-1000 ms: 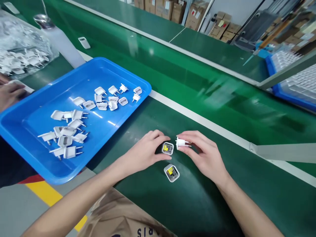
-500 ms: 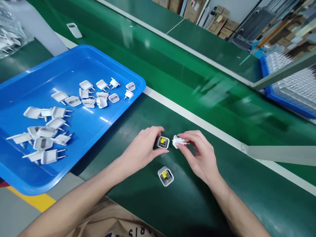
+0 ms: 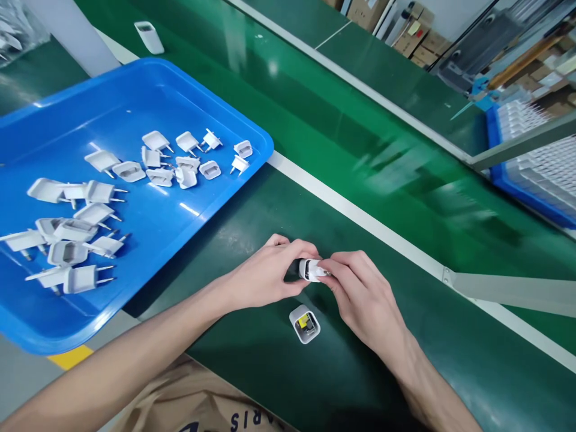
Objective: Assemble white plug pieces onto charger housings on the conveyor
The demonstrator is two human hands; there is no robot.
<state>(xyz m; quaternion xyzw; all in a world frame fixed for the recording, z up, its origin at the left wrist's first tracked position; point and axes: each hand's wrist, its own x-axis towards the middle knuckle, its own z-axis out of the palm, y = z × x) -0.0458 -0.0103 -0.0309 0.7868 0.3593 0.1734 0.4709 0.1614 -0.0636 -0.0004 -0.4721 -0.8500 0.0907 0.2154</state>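
Observation:
Between the thumb and fingers of my left hand (image 3: 270,275) is a white charger housing (image 3: 305,270). My right hand (image 3: 362,288) pinches a white plug cap with metal pins (image 3: 320,272), which meets the open end of that housing. Whether the cap is fully seated cannot be made out. Just below the hands, a second white housing (image 3: 305,324) stands on the green bench with its open end up, showing yellow and black parts inside. To the left, a blue tray (image 3: 180,240) holds several white plug caps (image 3: 81,280), lying loose in two groups.
A white housing (image 3: 149,38) lies on the green strip (image 3: 315,126) behind the tray. A metal brace (image 3: 513,291) crosses at the right. Another blue tray (image 3: 508,174) with rows of white pieces stands at the far right. A clear bag (image 3: 18,36) is at the top left.
My right hand has brought the plug cap left against the housing in my left hand, closing the gap between them. The camera view has shifted slightly.

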